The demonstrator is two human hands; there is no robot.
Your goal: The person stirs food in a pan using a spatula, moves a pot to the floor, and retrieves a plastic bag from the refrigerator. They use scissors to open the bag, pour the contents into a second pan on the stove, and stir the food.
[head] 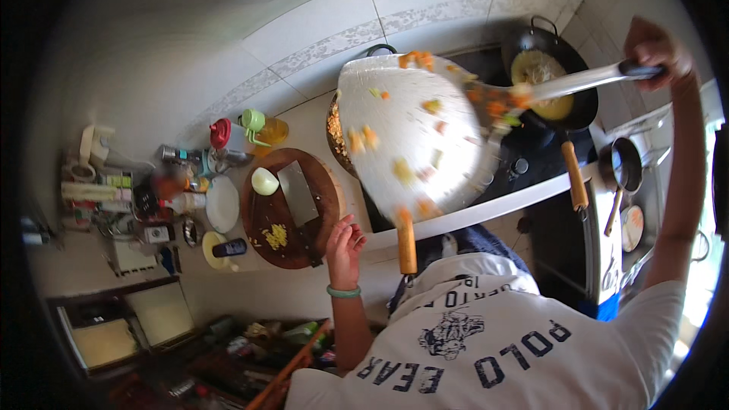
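My right hand (655, 60), raised at the upper right, grips the dark end of a metal wok turner (581, 81). A broad, shiny metal surface (410, 142), apparently its blade, looms across the middle. Orange and yellow food bits (431, 106) cling to it or fall past, partly blurred. Behind it is a wok (405, 247) with a wooden handle; chopped food shows at its left rim. My left hand (344, 242) hovers empty with loosely curled fingers, beside a round wooden chopping board (259, 165). On the board lie a cleaver (299, 193), a peeled white piece of produce (265, 181) and chopped yellow bits (275, 237).
A second wok (589, 102) holding pale yellow liquid (555, 108) sits on the black hob (532, 151). Right of it are a small saucepan (626, 165) and a sink. Bottles (276, 130), a white plate (222, 205) and jars crowd the left counter. Below is an open drawer (290, 364).
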